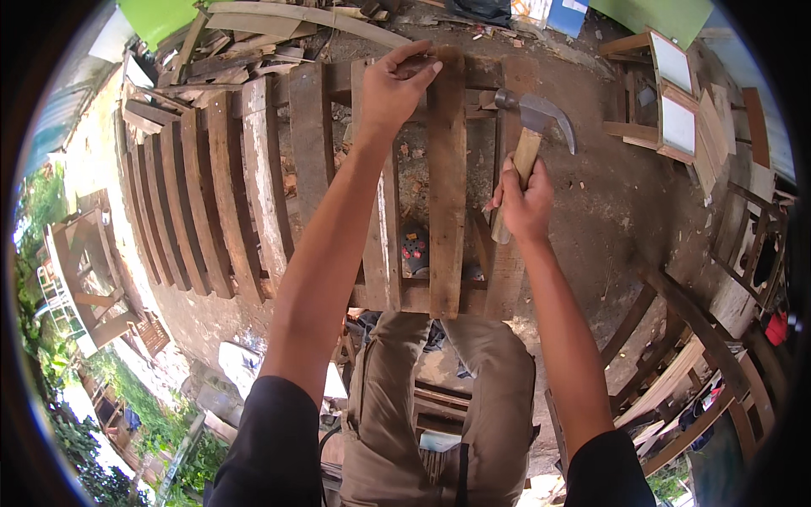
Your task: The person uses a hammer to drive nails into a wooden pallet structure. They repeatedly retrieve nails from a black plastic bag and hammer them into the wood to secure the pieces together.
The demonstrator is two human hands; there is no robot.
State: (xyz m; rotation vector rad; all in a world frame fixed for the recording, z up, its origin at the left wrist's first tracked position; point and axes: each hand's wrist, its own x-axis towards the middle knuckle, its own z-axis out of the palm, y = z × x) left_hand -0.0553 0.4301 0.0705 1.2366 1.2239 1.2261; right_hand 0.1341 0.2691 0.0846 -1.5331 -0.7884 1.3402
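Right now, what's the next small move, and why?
Probably shift the hammer left toward the plank's far end: the right hand grips its handle, its head sits right of that plank, and the left hand is at that end. Any nail is too small to tell.

Claw hammer (528, 145) over wooden slats (446, 194)

Wooden rails (483, 74), slats (445, 203) across them, dirt floor (608, 224), heaped scrap wood (232, 66)
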